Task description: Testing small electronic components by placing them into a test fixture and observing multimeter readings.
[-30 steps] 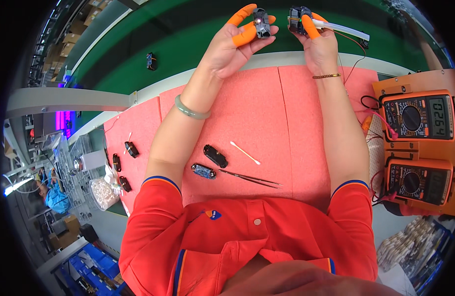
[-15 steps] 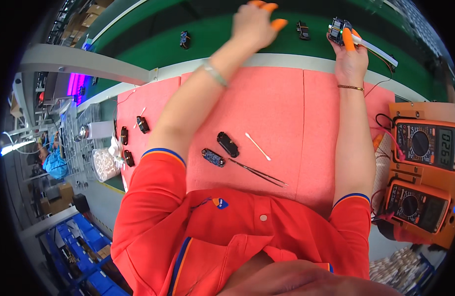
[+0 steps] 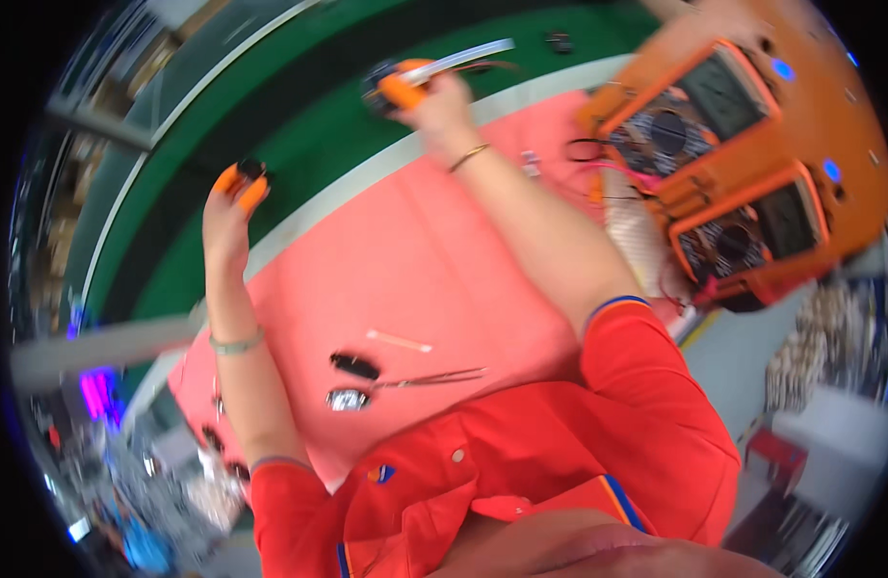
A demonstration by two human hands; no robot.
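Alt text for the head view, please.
A person's right hand holds a dark electronic module and white strip over a green surface; the left hand is at another module. Tweezers and a cotton swab lie on a pink mat, left of two multimeters.

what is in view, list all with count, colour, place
green surface: 1, green, top
pink mat: 1, pink, centre
black device: 1, black, on mat
silvery device: 1, silver, below it
tweezers: 1, dark, on mat
cotton swab: 1, white, on mat
small devices: at least 2, dark, mat's left edge
far device: 1, dark, on green surface
multimeters: 2, orange and black, right
panel: 1, orange, behind multimeters
background: too blurred to count
bangle: 1, green, left wrist
bracelet: 1, brown, right wrist
shirt: 1, red, bottom
left hand: 1, orange-tipped, at a dark part, grip unclear
right hand: 1, orange-tipped, holding a dark unit and white strip
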